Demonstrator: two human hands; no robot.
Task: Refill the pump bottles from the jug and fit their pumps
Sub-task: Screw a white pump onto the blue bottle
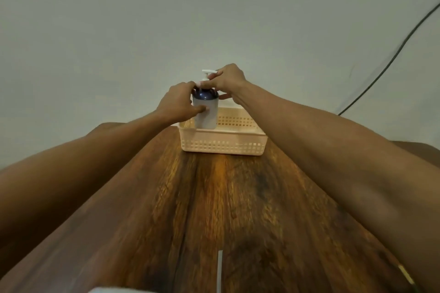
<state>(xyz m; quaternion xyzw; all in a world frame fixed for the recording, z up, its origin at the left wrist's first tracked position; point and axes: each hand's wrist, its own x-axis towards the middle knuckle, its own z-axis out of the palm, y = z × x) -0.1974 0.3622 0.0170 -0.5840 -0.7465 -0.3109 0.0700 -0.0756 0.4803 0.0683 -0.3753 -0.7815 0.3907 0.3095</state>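
Note:
A pump bottle (206, 114) with a pale grey body and a dark blue shoulder stands upright in the left end of a cream perforated basket (222, 144) at the far end of the wooden table. My left hand (177, 102) grips the bottle's body from the left. My right hand (228, 79) holds the white pump (207, 74) at the bottle's neck, fingers around its collar and stem. The pump head points left. No jug is in view.
The wooden table (214, 209) runs from me to the basket, against a plain pale wall. A dark cable (390, 59) hangs along the wall at the right. A white edge shows at the bottom of the frame.

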